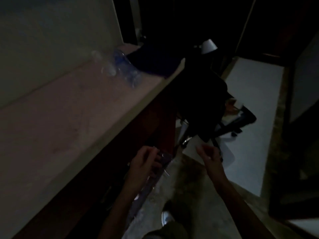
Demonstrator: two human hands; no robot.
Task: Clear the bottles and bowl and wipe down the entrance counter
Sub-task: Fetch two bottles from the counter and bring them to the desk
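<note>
The scene is very dim. The entrance counter (72, 121) has a pale top and runs from the lower left to the upper middle. Near its far end lies a clear plastic bottle with a blue label (126, 69), with a second clear bottle (106, 65) beside it on the left. A dark shape (153, 62) sits just behind them; I cannot tell what it is. My left hand (144, 165) is low in front of the counter, fingers curled on what looks like a crinkled, shiny plastic bag (159, 161). My right hand (209, 156) hovers beside it, fingers loosely apart and empty.
A black office chair (207, 100) on wheels stands past the counter's end, on a pale floor (255, 100). A white lamp shade (208, 46) shows behind it. Dark furniture (296, 152) lines the right side. My shoe (166, 219) is on the mottled floor below.
</note>
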